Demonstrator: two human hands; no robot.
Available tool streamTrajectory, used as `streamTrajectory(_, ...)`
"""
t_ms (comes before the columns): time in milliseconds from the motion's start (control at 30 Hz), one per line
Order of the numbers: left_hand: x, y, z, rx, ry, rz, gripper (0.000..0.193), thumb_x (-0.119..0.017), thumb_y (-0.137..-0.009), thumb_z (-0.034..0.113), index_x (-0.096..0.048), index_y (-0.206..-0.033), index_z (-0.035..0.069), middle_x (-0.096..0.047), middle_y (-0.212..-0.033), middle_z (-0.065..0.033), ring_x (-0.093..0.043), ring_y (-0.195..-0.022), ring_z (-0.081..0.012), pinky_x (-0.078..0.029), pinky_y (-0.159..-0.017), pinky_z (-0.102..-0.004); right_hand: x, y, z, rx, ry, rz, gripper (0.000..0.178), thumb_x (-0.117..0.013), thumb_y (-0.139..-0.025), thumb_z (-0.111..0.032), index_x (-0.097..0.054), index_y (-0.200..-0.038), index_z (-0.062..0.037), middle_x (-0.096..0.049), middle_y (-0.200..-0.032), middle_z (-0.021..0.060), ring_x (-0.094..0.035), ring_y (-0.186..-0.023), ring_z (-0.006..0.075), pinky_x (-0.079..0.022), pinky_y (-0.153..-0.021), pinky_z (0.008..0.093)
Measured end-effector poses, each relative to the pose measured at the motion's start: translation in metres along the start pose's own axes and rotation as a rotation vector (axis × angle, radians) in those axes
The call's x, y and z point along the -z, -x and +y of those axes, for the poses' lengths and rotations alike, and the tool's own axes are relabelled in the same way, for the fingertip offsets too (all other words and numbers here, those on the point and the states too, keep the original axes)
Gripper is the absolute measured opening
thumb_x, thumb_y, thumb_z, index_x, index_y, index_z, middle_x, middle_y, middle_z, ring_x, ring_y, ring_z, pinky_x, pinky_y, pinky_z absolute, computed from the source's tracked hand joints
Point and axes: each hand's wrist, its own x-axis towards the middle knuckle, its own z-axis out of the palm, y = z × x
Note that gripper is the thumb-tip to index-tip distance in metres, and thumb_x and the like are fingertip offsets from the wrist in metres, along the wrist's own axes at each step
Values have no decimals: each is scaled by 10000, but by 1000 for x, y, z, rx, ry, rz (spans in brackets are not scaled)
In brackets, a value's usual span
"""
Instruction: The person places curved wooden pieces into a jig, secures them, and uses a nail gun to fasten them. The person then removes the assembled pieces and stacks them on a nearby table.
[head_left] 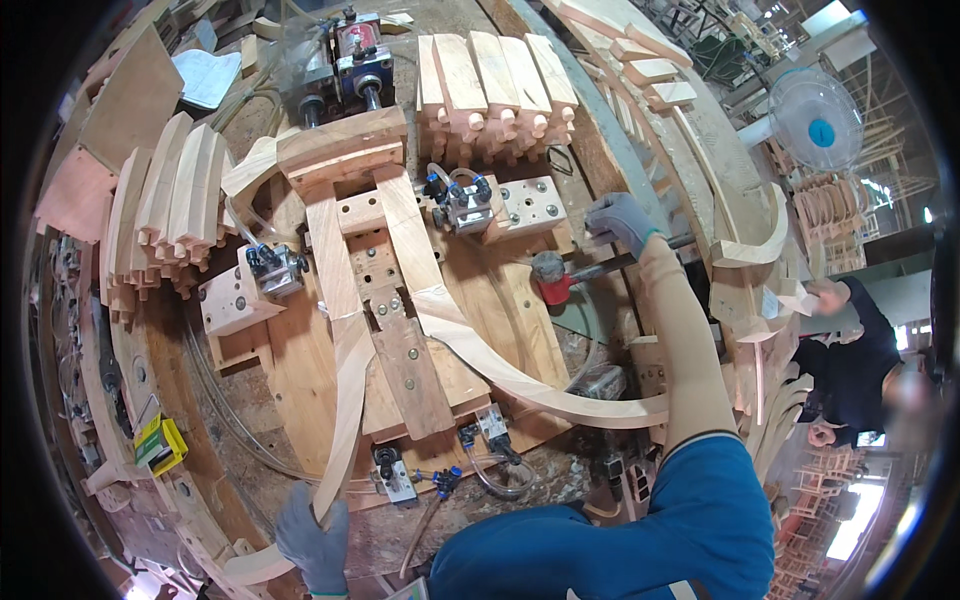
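Note:
My left hand [313, 540], in a grey glove, is closed around the lower end of a curved wooden piece [347, 410]. That piece runs up along the left side of a wooden jig [405, 365] to a crosswise wooden block [342, 148]. A second curved piece [530, 392] bends away to the right, its far end passing by my right forearm. Above the bench, my gloved right hand [622, 222] has its fingers curled together; what they hold, if anything, I cannot make out. Just below it lies a mallet [553, 280] with a red and grey head.
Pneumatic clamps [468, 203] with hoses flank the jig, another cylinder [362, 70] behind it. Stacks of tenoned wooden parts [495, 85] stand at the far side and left [170, 200]. At right are curved parts [755, 245], a fan [815, 120] and another person [850, 360].

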Motion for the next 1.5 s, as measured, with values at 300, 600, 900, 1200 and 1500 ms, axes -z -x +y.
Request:
streamTrajectory(300, 35, -58, 113, -386, 700, 209, 246, -677, -730, -5, -632, -972, -8, -642, -947, -132, -614, -851, -292, -481, -762, -348, -97, 191, -67, 243, -427, -461, 250, -635, -794, 11, -603, -1041, 38, -640, -861, 71, -630, -740, 133, -528, -684, 250)
streamTrajectory(600, 23, -55, 123, 164, 1856, -570, 210, -614, -854, 37, -629, -1055, -20, -651, -930, -24, -605, -840, -83, -488, -724, -238, -162, 311, -68, 1102, 314, -287, 418, -650, -802, 15, -489, -1188, 7, -670, -935, 145, -656, -824, 166, -509, -699, 275)
streamTrajectory(900, 15, -31, 104, 310, 1981, -327, 115, -625, -819, -16, -633, -933, -1, -669, -907, -70, -618, -797, -91, -479, -691, -198, -194, 328, -49, 777, 188, -465, 335, -685, -816, -142, -600, -1102, 12, -664, -965, 135, -655, -825, 201, -506, -751, 281)
streamTrajectory(1200, 26, -33, 63, 24, 1119, 200, 152, -708, -754, 127, -667, -877, 50, -597, -902, -75, -570, -778, -198, -445, -710, -328, -228, 287, -108, 967, 440, -553, 182, -642, -794, -71, -667, -974, -78, -649, -839, 107, -628, -764, 259, -491, -670, 326)
streamTrajectory(1500, 22, -20, -13, -7, 362, -91, 392, -652, -791, 291, -547, -1068, 34, -551, -856, -67, -534, -798, -232, -417, -725, -369, -318, 151, -186, 1675, 1380, -500, 139, -591, -755, -94, -668, -840, -173, -554, -792, 21, -561, -825, 210, -441, -688, 335)
